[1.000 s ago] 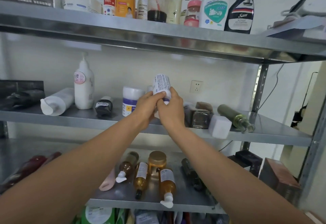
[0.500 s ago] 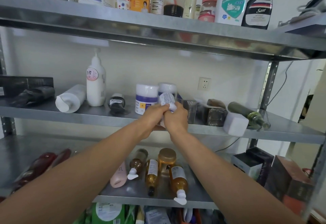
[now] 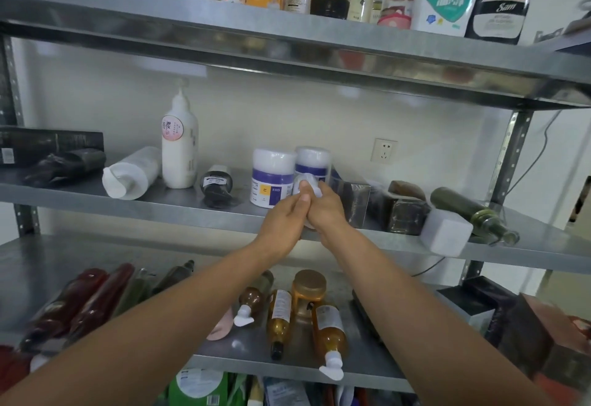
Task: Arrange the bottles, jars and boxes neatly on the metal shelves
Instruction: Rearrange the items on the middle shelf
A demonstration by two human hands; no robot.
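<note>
Steel rack in front of a pale wall.
The metal shelves (image 3: 179, 212) stand before a plain cream wall (image 3: 287, 117) in soft, even light. One white socket (image 3: 384, 150) sits on the wall above the middle shelf. At the right a perforated post (image 3: 509, 156) carries the shelves, and a thin dark cable (image 3: 542, 143) hangs beside it.
</note>
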